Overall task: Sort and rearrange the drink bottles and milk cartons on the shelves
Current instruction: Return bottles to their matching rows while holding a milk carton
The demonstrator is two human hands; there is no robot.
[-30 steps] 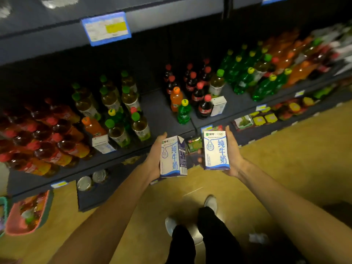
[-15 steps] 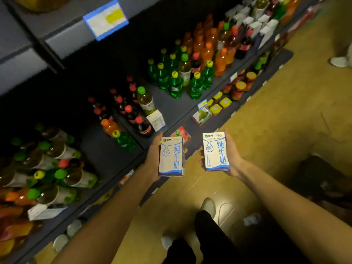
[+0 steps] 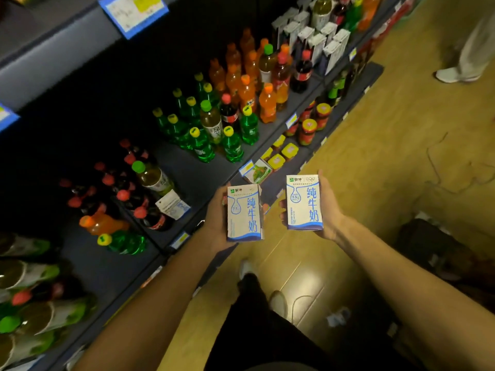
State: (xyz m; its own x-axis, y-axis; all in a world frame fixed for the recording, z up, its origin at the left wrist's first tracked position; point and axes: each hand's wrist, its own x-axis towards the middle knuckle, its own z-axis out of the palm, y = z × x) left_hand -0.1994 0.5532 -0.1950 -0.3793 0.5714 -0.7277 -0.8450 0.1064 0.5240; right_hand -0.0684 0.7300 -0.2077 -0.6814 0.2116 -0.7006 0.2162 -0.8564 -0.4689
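Note:
I hold two white-and-blue milk cartons upright in front of the shelf edge. My left hand (image 3: 215, 218) grips the left milk carton (image 3: 244, 213); my right hand (image 3: 328, 207) grips the right milk carton (image 3: 304, 202). Along the dark shelf (image 3: 187, 180) stand green bottles (image 3: 227, 141), orange bottles (image 3: 246, 87) and dark cola bottles (image 3: 134, 196). One more milk carton (image 3: 172, 204) lies tilted beside the cola bottles. A row of milk cartons (image 3: 318, 44) stands at the far right of the shelf.
Jars with yellow lids (image 3: 308, 131) fill the lower shelf. Blue price tags (image 3: 134, 12) hang on the upper shelf edge. Another person's leg and shoe (image 3: 460, 68) stand on the wooden floor at the upper right. A dark bag (image 3: 434, 250) lies right of my arm.
My view has swung further right along the shelf, bringing the far row of milk cartons and another person's leg into sight. Both hands still hold their cartons, slightly farther apart.

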